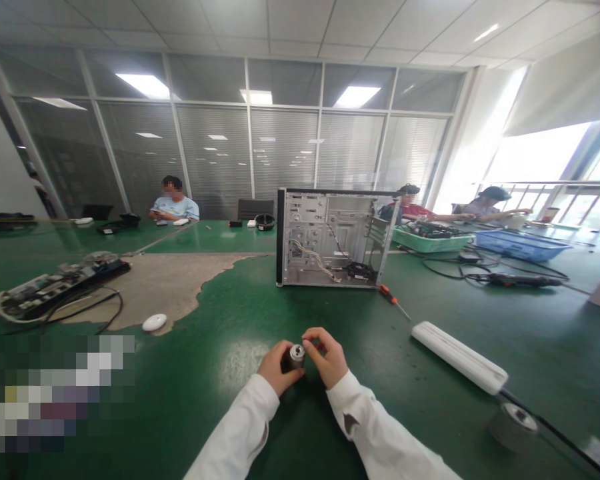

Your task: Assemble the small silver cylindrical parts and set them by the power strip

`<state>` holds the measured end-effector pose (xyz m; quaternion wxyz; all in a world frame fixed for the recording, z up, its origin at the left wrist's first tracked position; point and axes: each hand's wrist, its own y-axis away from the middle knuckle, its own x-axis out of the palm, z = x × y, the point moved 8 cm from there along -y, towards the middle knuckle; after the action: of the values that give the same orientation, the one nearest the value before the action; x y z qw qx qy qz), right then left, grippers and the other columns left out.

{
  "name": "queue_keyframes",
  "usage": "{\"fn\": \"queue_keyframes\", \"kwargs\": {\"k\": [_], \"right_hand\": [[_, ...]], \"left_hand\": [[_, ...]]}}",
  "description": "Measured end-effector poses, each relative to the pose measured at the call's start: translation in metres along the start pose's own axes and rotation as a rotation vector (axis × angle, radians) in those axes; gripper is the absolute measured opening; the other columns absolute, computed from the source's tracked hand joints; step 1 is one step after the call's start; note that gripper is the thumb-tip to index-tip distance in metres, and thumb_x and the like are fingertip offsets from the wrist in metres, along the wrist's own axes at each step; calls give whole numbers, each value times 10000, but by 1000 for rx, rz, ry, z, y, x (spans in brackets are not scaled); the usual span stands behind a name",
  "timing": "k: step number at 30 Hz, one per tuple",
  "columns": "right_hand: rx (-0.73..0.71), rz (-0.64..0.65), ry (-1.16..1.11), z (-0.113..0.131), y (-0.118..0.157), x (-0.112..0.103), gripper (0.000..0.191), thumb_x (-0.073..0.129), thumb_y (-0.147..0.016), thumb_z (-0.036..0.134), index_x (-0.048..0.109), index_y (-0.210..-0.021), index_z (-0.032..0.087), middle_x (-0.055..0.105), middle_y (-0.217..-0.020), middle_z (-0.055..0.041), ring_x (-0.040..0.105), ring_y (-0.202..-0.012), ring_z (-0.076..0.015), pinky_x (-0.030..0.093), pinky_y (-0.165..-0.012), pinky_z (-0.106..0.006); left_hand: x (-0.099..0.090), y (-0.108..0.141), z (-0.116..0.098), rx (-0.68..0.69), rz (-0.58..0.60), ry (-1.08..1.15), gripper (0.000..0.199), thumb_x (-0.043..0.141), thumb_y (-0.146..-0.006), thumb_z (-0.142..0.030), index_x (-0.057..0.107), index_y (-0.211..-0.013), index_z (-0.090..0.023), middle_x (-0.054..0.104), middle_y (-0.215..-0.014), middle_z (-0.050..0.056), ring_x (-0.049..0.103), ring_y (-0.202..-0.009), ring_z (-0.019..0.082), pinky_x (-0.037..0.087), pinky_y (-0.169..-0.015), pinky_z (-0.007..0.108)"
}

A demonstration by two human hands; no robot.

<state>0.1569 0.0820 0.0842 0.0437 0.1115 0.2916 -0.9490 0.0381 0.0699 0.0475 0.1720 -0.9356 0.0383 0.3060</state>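
Note:
A small grey metal cylinder (pixel 297 357) stands upright near the table's front, its pale round top marked with dark spots. My left hand (pixel 279 369) is closed round its side, thumb in front and fingers behind. Just to the right, my right hand (pixel 327 355) has thumb and forefinger pinched together at the cylinder's upper edge. Whatever lies in that pinch is too small to make out. Beyond both hands, an open computer case (pixel 330 240) stands on the table with loose cables and a black fan inside. An orange-handled screwdriver (pixel 389 295) lies by its lower right corner.
On the right are a white power strip (pixel 460 357), a larger metal cylinder (pixel 514 427), a green basket (pixel 433 243) and a blue basket (pixel 523 248). A stripped device (pixel 63 287) and a white disc (pixel 155 323) lie left. Several people sit across the table.

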Motion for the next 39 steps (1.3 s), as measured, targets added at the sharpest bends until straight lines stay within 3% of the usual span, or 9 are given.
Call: {"fn": "queue_keyframes", "kwargs": {"k": [39], "right_hand": [[26, 16, 68, -15, 3, -3, 130, 478, -704, 280, 547, -754, 182, 579, -790, -36, 531, -743, -146, 415, -589, -243]], "left_hand": [[-3, 0, 0, -10, -9, -2, 280, 620, -546, -217, 514, -802, -182, 547, -750, -4, 490, -703, 148, 374, -636, 254]]}}
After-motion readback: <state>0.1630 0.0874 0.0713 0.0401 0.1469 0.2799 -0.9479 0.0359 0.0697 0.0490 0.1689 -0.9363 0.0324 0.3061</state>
